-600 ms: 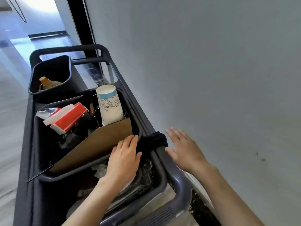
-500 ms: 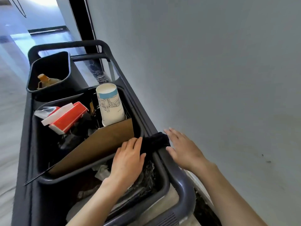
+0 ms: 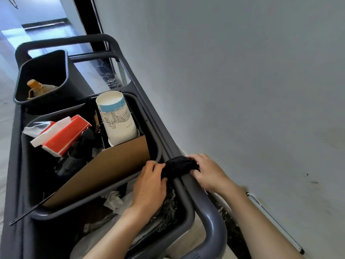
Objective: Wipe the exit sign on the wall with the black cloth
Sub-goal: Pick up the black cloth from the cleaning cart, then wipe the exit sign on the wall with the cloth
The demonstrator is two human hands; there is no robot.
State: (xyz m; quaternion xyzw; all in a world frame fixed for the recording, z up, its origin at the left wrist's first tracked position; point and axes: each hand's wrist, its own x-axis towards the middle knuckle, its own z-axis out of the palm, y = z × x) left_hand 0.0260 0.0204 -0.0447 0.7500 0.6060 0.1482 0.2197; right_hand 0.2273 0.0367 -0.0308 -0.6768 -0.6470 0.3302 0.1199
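The black cloth (image 3: 179,166) lies draped over the right rail of a dark grey cart (image 3: 211,217), beside the wall. My left hand (image 3: 150,184) grips the cloth's left end from inside the cart. My right hand (image 3: 209,174) has its fingers curled over the cloth's right end on the rail. Both hands are closed on the cloth. The exit sign is out of the frame.
A dark bin (image 3: 156,146) on the cart holds a paper cup (image 3: 117,118), a red and white box (image 3: 63,135) and a brown cardboard sheet (image 3: 110,169). A smaller bin (image 3: 61,71) stands farther away. The grey wall (image 3: 242,81) runs along the right.
Both hands were open beside the cloth; they have closed in on it from either side and now grip its ends on the rail.
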